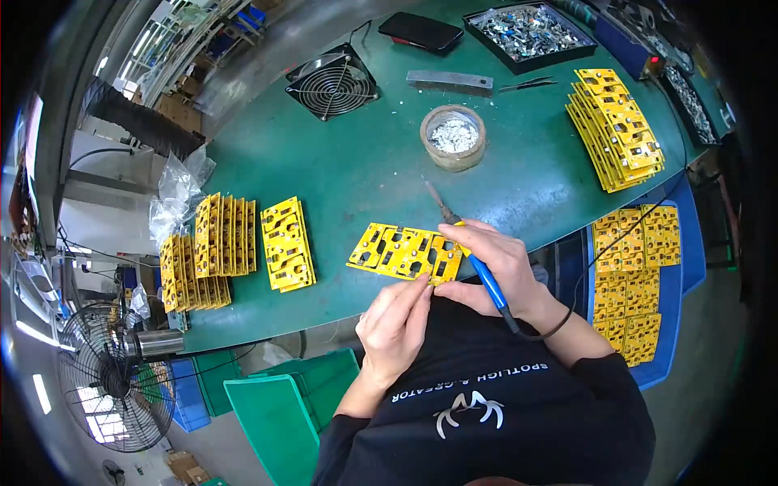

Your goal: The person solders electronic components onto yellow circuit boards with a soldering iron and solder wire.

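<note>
A yellow circuit board panel (397, 251) with cut-outs and small metal parts lies at the table's near edge, in front of me. My right hand (510, 263) grips a soldering iron (489, 285) by its blue and yellow handle, the tip pointing up and away from the panel. The thumb of that hand is by the panel's near right corner. My left hand (393, 324) is closed, its fingertips pressed together at the panel's near edge, toward the right end. Whatever sits between those fingertips is too small to make out.
Stacks of yellow panels stand left (225, 236) and far right (616, 130); another panel stack (287, 245) is nearer. Behind are a round pot (454, 154), fan (332, 85), metal bar (450, 83), tweezers (528, 83) and parts tray (527, 36). The iron's cord (577, 300) loops right, over a blue bin (668, 340).
</note>
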Available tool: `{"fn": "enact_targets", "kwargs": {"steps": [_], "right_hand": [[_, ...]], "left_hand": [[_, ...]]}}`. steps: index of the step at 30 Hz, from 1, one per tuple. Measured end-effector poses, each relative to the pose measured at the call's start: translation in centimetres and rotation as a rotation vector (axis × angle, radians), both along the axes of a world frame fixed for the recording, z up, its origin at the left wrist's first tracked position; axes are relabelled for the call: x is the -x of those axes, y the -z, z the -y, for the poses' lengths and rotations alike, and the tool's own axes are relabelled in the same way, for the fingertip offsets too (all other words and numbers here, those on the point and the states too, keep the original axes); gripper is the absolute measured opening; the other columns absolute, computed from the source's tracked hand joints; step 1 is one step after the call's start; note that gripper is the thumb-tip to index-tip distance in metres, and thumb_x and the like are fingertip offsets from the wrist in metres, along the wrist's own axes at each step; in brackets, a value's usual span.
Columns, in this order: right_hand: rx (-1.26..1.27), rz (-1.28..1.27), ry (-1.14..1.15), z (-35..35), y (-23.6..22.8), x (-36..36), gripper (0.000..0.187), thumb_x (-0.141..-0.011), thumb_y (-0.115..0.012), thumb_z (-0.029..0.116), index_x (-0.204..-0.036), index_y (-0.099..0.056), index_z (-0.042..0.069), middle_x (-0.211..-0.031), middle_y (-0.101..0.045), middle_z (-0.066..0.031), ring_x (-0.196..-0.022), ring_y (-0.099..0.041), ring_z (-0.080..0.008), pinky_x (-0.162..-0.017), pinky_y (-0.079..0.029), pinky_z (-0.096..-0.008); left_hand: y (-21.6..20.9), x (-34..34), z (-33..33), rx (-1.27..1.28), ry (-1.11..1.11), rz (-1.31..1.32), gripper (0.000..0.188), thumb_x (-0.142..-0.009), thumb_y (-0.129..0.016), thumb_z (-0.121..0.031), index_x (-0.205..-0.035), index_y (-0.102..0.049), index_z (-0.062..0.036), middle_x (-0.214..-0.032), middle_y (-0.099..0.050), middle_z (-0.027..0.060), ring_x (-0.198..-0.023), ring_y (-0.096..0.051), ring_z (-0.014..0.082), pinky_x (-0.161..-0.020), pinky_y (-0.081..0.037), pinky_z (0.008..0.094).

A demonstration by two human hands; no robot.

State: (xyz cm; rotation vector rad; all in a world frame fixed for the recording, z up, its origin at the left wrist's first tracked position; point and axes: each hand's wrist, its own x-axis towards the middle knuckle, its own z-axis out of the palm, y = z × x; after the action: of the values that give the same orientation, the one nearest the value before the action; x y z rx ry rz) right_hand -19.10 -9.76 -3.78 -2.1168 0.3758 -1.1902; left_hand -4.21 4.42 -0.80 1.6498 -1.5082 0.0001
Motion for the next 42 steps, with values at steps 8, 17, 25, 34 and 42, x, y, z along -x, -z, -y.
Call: {"fn": "enact_targets", "kwargs": {"steps": [8, 17, 25, 34, 42], "right_hand": [[0.011, 0.023, -0.005, 0.0, -0.1, -0.3, 0.072, -0.074, -0.095, 0.032, -0.128, -0.066, -0.006, -0.110, -0.075, -0.0223, -0.100, -0.075, -0.0377, -0.100, -0.056, -0.0474], [0.030, 0.017, -0.010, 0.2, -0.3, -0.1, 0.074, -0.074, -0.096, 0.031, -0.130, -0.064, -0.005, -0.106, -0.074, -0.0199, -0.096, -0.074, -0.0367, -0.099, -0.056, -0.0477], [0.021, -0.001, -0.029, 0.1, -0.3, 0.1, 0.076, -0.073, -0.096, 0.032, -0.132, -0.064, -0.003, -0.105, -0.074, -0.0194, -0.099, -0.073, -0.0374, -0.099, -0.056, -0.0487], [0.043, -0.012, -0.023, 0.2, -0.2, 0.1, 0.078, -0.072, -0.096, 0.031, -0.134, -0.063, -0.002, -0.109, -0.073, -0.0204, -0.100, -0.072, -0.0382, -0.102, -0.055, -0.0499], [0.025, 0.065, 0.022, 0.1, 0.6, 0.4, 0.071, -0.070, -0.096, 0.026, -0.128, -0.068, -0.004, -0.107, -0.074, -0.0223, -0.098, -0.074, -0.0404, -0.104, -0.055, -0.0524]], "left_hand": [[0.4, -0.2, -0.1, 0.006, -0.005, 0.004, 0.025, -0.086, -0.080, 0.006, -0.111, -0.078, 0.0023, -0.092, -0.076, 0.0133, -0.078, -0.075, 0.0242, -0.070, -0.060, 0.0325], [0.6, -0.1, 0.0, -0.009, -0.008, -0.019, 0.024, -0.087, -0.080, 0.004, -0.110, -0.078, 0.0012, -0.091, -0.076, 0.0129, -0.077, -0.075, 0.0240, -0.069, -0.060, 0.0322], [0.9, -0.1, -0.1, -0.007, -0.012, -0.043, 0.023, -0.087, -0.080, 0.004, -0.109, -0.078, 0.0008, -0.091, -0.076, 0.0123, -0.077, -0.075, 0.0240, -0.069, -0.060, 0.0320], [0.9, 0.0, 0.0, -0.004, -0.016, -0.037, 0.020, -0.087, -0.080, 0.007, -0.106, -0.078, 0.0019, -0.090, -0.077, 0.0125, -0.076, -0.074, 0.0198, -0.067, -0.057, 0.0282], [0.6, 0.1, 0.0, -0.019, 0.023, -0.033, 0.021, -0.086, -0.079, 0.008, -0.107, -0.078, 0.0025, -0.089, -0.076, 0.0128, -0.075, -0.073, 0.0205, -0.068, -0.057, 0.0291]]}}
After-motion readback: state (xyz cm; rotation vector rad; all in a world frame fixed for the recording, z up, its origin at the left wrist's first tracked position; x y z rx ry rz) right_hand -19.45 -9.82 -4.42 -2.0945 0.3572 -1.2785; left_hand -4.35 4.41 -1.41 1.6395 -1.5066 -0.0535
